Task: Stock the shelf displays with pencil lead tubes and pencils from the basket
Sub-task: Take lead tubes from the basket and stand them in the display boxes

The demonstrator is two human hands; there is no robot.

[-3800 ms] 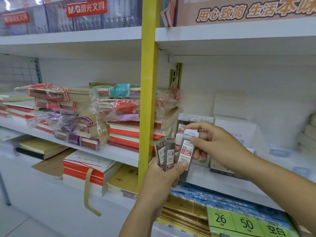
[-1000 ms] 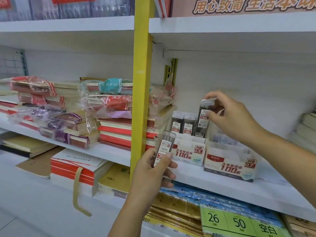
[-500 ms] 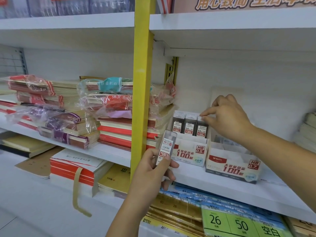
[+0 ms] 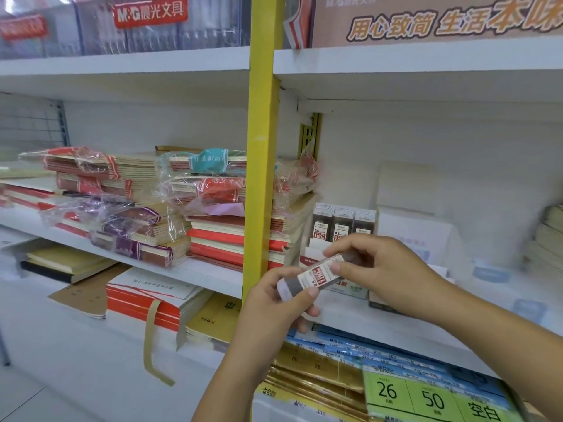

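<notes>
A yellow upright post runs from top to bottom between white shelving bays. Left of the post are white shelf boards, a wire grid panel at the far edge and pale floor below. Just right of the post, a gold slotted bracket climbs the white back wall.

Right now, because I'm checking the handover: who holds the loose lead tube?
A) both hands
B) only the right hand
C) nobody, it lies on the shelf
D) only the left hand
A: the left hand grips the lower end of the lead tube, while the right hand pinches its upper end, so the tube is held tilted between them.
</notes>
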